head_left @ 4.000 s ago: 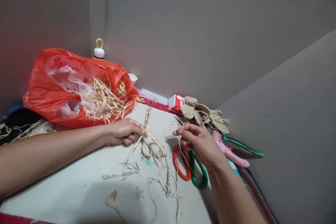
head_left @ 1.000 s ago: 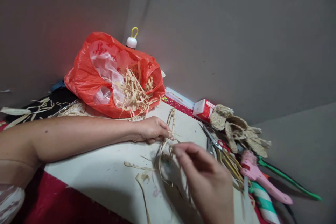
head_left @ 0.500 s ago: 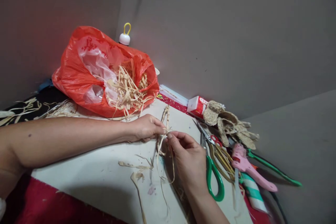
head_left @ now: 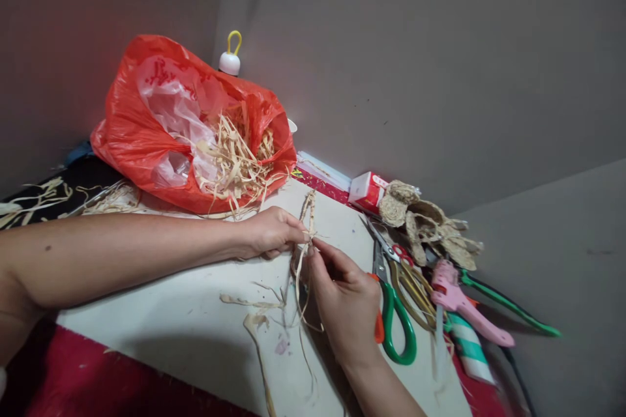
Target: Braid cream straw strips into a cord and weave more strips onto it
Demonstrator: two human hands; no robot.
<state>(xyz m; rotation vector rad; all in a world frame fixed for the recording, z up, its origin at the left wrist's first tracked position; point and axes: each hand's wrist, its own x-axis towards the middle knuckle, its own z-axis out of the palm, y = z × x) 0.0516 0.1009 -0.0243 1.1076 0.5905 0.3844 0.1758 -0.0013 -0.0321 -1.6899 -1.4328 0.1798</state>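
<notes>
My left hand (head_left: pixel 276 232) reaches in from the left, its thumb and fingers pinched on a thin, pale raffia braid (head_left: pixel 312 212). The braid's narrow loop stands up above the fingertips. Close against it, my right hand (head_left: pixel 345 303) is closed in a pinch on the raffia at the same spot. Loose raffia strands (head_left: pixel 299 293) hang down between the hands over the white board (head_left: pixel 195 332). The exact crossing of the strands is hidden by the fingertips.
Behind my left forearm lies a red plastic bag (head_left: pixel 127 137) filled with raffia. To the right are green-handled scissors (head_left: pixel 409 332), gold-handled scissors (head_left: pixel 415 293), a pink glue gun (head_left: pixel 462 303), woven straw pieces (head_left: pixel 425 221) and a red-white box (head_left: pixel 366 192). Raffia scraps (head_left: pixel 257 332) lie on the board.
My right hand has shifted slightly left, its fingertips now lower on the raffia just under the left fingertips. An orange handle shows beside the green scissors. The view has shifted slightly.
</notes>
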